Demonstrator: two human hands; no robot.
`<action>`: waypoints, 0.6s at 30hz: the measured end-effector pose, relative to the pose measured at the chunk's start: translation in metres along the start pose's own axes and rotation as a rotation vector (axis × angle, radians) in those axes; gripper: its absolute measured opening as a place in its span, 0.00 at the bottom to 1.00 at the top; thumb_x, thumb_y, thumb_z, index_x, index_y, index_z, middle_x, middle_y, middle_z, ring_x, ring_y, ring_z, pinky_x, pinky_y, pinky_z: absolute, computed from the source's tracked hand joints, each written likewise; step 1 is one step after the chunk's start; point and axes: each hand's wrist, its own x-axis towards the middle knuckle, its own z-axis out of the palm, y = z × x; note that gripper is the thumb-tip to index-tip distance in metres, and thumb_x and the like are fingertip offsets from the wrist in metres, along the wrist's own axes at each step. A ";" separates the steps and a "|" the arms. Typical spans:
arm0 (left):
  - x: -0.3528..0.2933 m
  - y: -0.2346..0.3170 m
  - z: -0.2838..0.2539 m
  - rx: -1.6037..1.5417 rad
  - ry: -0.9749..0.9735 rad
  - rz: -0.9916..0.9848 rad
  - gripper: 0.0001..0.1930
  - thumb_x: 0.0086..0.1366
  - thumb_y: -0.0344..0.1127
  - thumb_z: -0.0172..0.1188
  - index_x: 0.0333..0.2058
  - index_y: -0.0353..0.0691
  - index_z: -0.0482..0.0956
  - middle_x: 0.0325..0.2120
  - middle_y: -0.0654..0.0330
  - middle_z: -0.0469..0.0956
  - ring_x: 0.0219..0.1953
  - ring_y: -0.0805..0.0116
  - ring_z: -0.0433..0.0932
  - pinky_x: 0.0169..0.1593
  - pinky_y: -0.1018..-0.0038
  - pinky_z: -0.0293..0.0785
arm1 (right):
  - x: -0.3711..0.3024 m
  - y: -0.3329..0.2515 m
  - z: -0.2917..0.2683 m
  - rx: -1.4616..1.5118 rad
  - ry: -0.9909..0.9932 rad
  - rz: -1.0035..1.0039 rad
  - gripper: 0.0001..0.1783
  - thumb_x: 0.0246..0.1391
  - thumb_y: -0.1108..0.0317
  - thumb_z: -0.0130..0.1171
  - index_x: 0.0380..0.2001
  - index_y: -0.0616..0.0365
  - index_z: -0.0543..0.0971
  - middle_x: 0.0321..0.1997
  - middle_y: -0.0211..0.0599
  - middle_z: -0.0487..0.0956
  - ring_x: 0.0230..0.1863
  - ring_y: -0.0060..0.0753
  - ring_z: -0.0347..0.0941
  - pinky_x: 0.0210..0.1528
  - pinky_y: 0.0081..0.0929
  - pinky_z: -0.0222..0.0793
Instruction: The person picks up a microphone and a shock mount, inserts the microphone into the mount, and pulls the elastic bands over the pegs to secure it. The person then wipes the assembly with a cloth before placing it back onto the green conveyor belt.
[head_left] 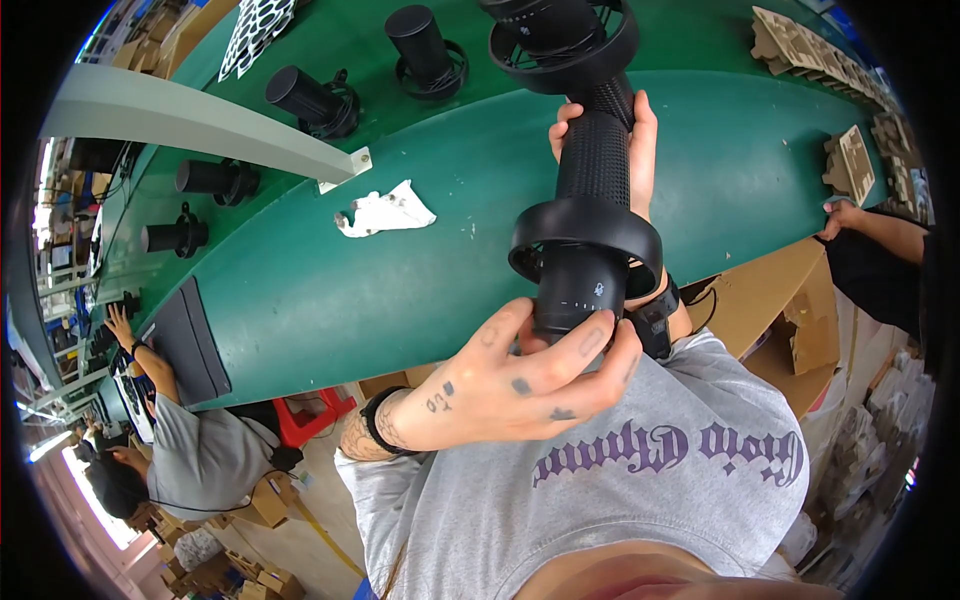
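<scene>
A black microphone [592, 165] with a mesh body and a wide ring mount [585, 222] lies tilted in front of my chest. My right hand [644, 150] is wrapped round its mesh part from beneath, with fingertips showing on both sides; the palm is hidden. At the near end, the fingers of my left hand [520, 375] close on the smooth base, which has small white marks. Just past my right fingertips is a second black microphone [565, 62] with a similar ring. Whether the two touch I cannot tell.
Several more black microphones [422, 45] stand along the green table's [470, 290] far and left side. A crumpled white cloth [388, 210] lies beside a metal post [200, 120]. Cardboard inserts [850, 165] sit at right, near another person's hand [842, 218]. A seated person [200, 450] works at left.
</scene>
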 end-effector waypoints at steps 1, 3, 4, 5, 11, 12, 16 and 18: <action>-0.001 0.001 0.004 -0.012 0.052 0.003 0.10 0.49 0.37 0.61 0.33 0.54 0.78 0.42 0.75 0.71 0.52 0.70 0.67 0.33 0.73 0.72 | 0.002 -0.002 0.001 0.000 -0.002 -0.003 0.27 0.61 0.48 0.49 0.46 0.66 0.70 0.38 0.43 0.74 0.37 0.34 0.71 0.42 0.33 0.74; -0.009 -0.001 0.010 -0.148 0.127 -0.083 0.13 0.47 0.34 0.61 0.36 0.52 0.78 0.43 0.70 0.71 0.52 0.66 0.67 0.35 0.73 0.74 | 0.007 -0.004 0.008 -0.119 -0.010 -0.056 0.26 0.62 0.47 0.46 0.45 0.63 0.71 0.37 0.40 0.74 0.36 0.33 0.71 0.37 0.32 0.73; -0.014 -0.005 0.014 -0.294 0.201 -0.166 0.17 0.46 0.31 0.60 0.38 0.50 0.78 0.44 0.65 0.70 0.52 0.62 0.67 0.37 0.73 0.75 | 0.008 -0.005 0.014 -0.117 -0.010 -0.063 0.26 0.62 0.47 0.46 0.45 0.63 0.71 0.37 0.40 0.74 0.36 0.33 0.71 0.37 0.32 0.73; -0.027 -0.015 0.012 -0.492 0.205 -0.333 0.25 0.43 0.33 0.64 0.45 0.48 0.76 0.44 0.57 0.69 0.50 0.56 0.68 0.42 0.68 0.75 | 0.010 -0.007 0.022 -0.256 -0.022 -0.174 0.27 0.62 0.46 0.44 0.44 0.62 0.72 0.36 0.40 0.74 0.35 0.32 0.71 0.36 0.31 0.73; -0.074 -0.016 0.077 -2.091 -0.176 -1.170 0.46 0.47 0.29 0.66 0.64 0.34 0.49 0.57 0.51 0.63 0.57 0.58 0.68 0.49 0.63 0.75 | 0.004 0.003 0.056 -0.617 0.053 -0.584 0.32 0.61 0.45 0.42 0.55 0.62 0.65 0.44 0.47 0.77 0.41 0.37 0.76 0.41 0.32 0.74; -0.084 -0.018 0.090 -2.317 -0.257 -1.143 0.50 0.47 0.27 0.67 0.65 0.36 0.46 0.56 0.52 0.64 0.55 0.61 0.69 0.49 0.65 0.75 | 0.006 0.001 0.055 -0.609 0.044 -0.578 0.32 0.61 0.45 0.42 0.55 0.62 0.65 0.44 0.47 0.77 0.41 0.37 0.76 0.41 0.32 0.74; -0.057 -0.012 0.077 -1.916 -0.252 -1.276 0.52 0.43 0.22 0.69 0.65 0.38 0.46 0.53 0.54 0.67 0.52 0.63 0.72 0.51 0.66 0.74 | -0.002 -0.062 0.053 -1.361 -0.177 -1.541 0.33 0.56 0.58 0.55 0.57 0.69 0.61 0.46 0.55 0.75 0.37 0.39 0.77 0.38 0.25 0.75; -0.052 -0.002 0.076 -1.531 0.089 -1.030 0.55 0.40 0.20 0.70 0.66 0.40 0.46 0.52 0.54 0.68 0.52 0.63 0.72 0.53 0.67 0.74 | -0.027 -0.093 0.057 -1.347 0.103 -1.467 0.29 0.54 0.66 0.60 0.56 0.68 0.65 0.43 0.48 0.76 0.36 0.33 0.77 0.33 0.18 0.73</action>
